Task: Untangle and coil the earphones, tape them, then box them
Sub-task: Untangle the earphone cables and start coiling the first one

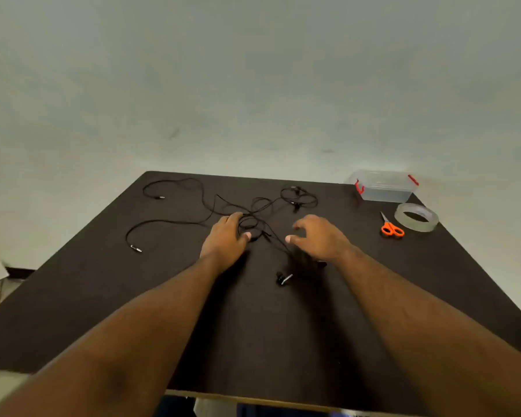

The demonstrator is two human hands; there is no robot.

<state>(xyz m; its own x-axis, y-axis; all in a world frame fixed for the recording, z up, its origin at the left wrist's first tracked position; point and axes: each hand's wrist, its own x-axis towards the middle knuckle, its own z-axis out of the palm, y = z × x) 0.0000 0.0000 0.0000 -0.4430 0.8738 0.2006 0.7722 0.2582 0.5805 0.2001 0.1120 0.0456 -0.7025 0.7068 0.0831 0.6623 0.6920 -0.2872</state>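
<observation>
Black earphone cables [254,209] lie tangled across the far middle of the dark table [253,326], with plugs at the left [136,248] and far left [160,197], and earbuds at the back [295,203] and near the front [283,279]. My left hand [227,236] rests on the knot of the tangle, its fingers curved over the wires. My right hand [319,236] hovers just right of the knot with fingers spread and loosely curved, holding nothing I can see.
A clear plastic box [384,186] with red latches stands at the back right corner. In front of it lie a roll of clear tape [416,217] and orange-handled scissors [391,227]. The wall rises behind the table.
</observation>
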